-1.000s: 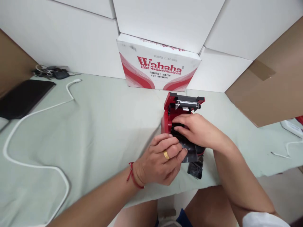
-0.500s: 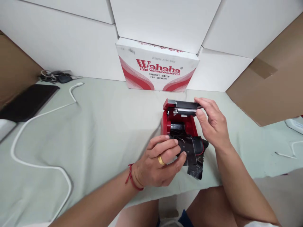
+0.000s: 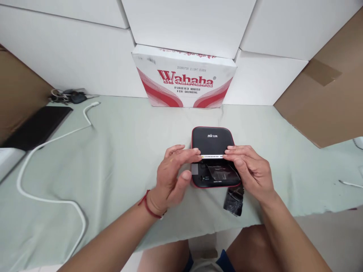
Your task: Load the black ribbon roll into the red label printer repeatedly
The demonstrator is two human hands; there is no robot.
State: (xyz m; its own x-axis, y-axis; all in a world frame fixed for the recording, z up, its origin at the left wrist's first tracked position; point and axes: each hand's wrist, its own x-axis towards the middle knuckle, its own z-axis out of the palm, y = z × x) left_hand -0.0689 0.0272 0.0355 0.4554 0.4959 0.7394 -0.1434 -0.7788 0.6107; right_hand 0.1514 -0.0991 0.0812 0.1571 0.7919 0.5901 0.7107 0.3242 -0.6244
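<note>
A small red and black printer (image 3: pixel 212 138) lies on the pale green cloth (image 3: pixel 119 151), its black lid down. A strip of black film (image 3: pixel 234 200) comes out of its front and hangs over the table edge. My left hand (image 3: pixel 172 172) has its fingertips pressed on the left side of the lid's front edge, thumb below. My right hand (image 3: pixel 249 168) presses its fingertips on the right side of the same edge, by a white label strip (image 3: pixel 212 156). Neither hand holds anything.
A white and red Wahaha carton (image 3: pixel 184 77) stands behind the printer among plain white boxes. A white cable (image 3: pixel 51 143) loops across the left side. A black flat case (image 3: pixel 36 126) and keys (image 3: pixel 66 96) lie at far left. Brown cardboard (image 3: pixel 326 102) leans at right.
The printer's lid was standing open; my right hand swung it down and it is now closed. My left hand let go of the black film and moved onto the lid.
</note>
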